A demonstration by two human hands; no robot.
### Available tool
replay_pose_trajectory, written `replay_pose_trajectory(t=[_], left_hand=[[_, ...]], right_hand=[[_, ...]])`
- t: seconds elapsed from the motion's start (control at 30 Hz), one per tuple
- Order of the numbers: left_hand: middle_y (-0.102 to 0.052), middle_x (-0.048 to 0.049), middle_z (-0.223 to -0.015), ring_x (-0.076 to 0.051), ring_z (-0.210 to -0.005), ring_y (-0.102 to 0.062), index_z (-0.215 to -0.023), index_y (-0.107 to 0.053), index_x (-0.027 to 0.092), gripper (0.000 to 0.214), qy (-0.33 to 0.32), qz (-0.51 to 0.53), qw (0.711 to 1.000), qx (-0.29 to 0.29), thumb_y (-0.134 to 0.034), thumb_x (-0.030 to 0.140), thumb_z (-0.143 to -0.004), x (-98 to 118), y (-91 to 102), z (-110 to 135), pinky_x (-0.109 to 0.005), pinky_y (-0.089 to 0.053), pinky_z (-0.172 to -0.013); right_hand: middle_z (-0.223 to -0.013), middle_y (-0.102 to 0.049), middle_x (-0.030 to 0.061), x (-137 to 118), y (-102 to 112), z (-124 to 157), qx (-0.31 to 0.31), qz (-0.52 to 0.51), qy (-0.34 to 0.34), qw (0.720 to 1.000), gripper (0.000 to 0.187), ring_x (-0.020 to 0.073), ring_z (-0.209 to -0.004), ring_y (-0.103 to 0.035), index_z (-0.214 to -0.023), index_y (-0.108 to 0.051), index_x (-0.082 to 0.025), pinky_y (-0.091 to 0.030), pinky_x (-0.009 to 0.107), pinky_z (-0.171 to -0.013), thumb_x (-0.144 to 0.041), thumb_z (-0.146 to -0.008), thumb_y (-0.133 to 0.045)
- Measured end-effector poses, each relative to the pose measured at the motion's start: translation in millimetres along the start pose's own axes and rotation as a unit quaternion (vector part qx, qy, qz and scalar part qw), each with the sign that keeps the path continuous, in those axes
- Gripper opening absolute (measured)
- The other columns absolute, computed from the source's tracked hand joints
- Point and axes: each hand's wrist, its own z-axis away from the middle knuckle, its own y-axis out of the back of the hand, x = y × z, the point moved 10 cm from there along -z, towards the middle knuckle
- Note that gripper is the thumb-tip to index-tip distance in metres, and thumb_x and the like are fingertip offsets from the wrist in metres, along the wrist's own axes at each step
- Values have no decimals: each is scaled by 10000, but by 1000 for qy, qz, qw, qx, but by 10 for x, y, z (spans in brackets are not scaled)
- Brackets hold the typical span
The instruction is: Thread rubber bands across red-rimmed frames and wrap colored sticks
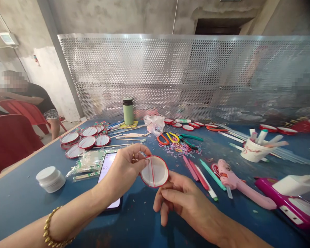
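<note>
A small round white disc [158, 172] with a red rim and a thin red line down its face is held up over the middle of the table. At its upper left edge, my left hand [127, 168] pinches it between thumb and fingers. My right hand [182, 193] grips the lower right rim, its index finger partly hidden behind the disc and its other fingers curled below. Under my left wrist lies a phone [115, 203] with a lit screen. Similar red-rimmed discs [87, 142] are piled at the left.
A white jar [51, 179] stands left. Pliers [191, 137], colourful loops [181, 148], markers [190, 167], a pink glue gun [237, 186], a paper cup [254, 151] and a purple power strip [286, 203] spread rightward. A green bottle [128, 113] stands before the perforated metal screen [144, 69]. Someone [36, 96] sits far left.
</note>
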Motion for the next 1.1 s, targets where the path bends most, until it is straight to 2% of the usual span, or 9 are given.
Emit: replay_pose_trajectory(t=[0.13, 0.27, 0.5, 0.67, 0.8, 0.9, 1.0, 1.1], left_hand=[[-550, 32, -619, -112, -562, -451, -878, -621, 184, 142, -12, -9, 1000, -5, -634, 301, -798, 44, -33, 43, -240, -311, -527], [-575, 21, -666, -118, -599, -467, -886, -630, 187, 118, -28, -30, 999, 9, -615, 281, -816, 36, -38, 71, -246, -326, -552], [-501, 46, -605, -104, -573, -423, -858, -644, 192, 77, -46, -64, 996, 29, -611, 254, -827, 66, -44, 94, -230, -317, -540], [-492, 48, -607, -104, -569, -434, -878, -631, 190, 99, -32, -50, 998, 23, -606, 277, -838, 49, -78, 107, -224, -345, -537], [-491, 54, -594, -109, -536, -474, -886, -605, 190, 113, -9, -27, 1000, 9, -611, 289, -831, -7, -111, 99, -221, -395, -506], [-515, 51, -591, -122, -511, -518, -893, -595, 191, 123, 14, -21, 1000, -5, -606, 295, -829, -76, -140, 90, -238, -453, -488], [-522, 50, -593, -136, -500, -546, -905, -595, 197, 131, 26, -22, 999, -17, -607, 305, -832, -154, -169, 86, -257, -488, -474], [-519, 55, -588, -137, -493, -556, -918, -597, 200, 132, 28, -27, 999, -30, -613, 302, -836, -207, -205, 76, -252, -483, -468]], right_hand=[[-768, -701, 61, -3, -4, -16, -20, -74, -7, 997, 239, 138, -550, -653, -1045, -638, -139, -517, 247, -542, -184, -811, -642], [-744, -693, 71, 40, 47, -41, -18, -99, 1, 995, 201, 137, -606, -637, -967, -677, -115, -513, 265, -620, -142, -770, -650], [-691, -651, 54, 63, 195, -46, 48, -115, 23, 992, 55, 126, -639, -584, -756, -716, -98, -478, 258, -635, -110, -718, -678], [-616, -623, 33, 73, 181, -33, 55, -126, 6, 990, 70, 109, -560, -559, -746, -704, -106, -468, 249, -593, -144, -687, -708], [-593, -581, -6, 62, 178, -26, 57, -76, -3, 995, 139, 94, -482, -507, -872, -669, -125, -458, 228, -494, -197, -752, -668], [-582, -565, -28, 0, 294, 12, 112, -7, 16, 994, 184, 109, -462, -505, -972, -624, -146, -442, 216, -427, -247, -819, -608], [-528, -553, -34, -74, 350, 49, 137, 61, 40, 988, 301, 114, -425, -499, -946, -593, -160, -413, 203, -391, -449, -926, -514], [-457, -542, -46, -48, 340, 52, 129, 146, 20, 981, 448, 102, -355, -469, -903, -573, -171, -388, 190, -364, -611, -920, -490]])
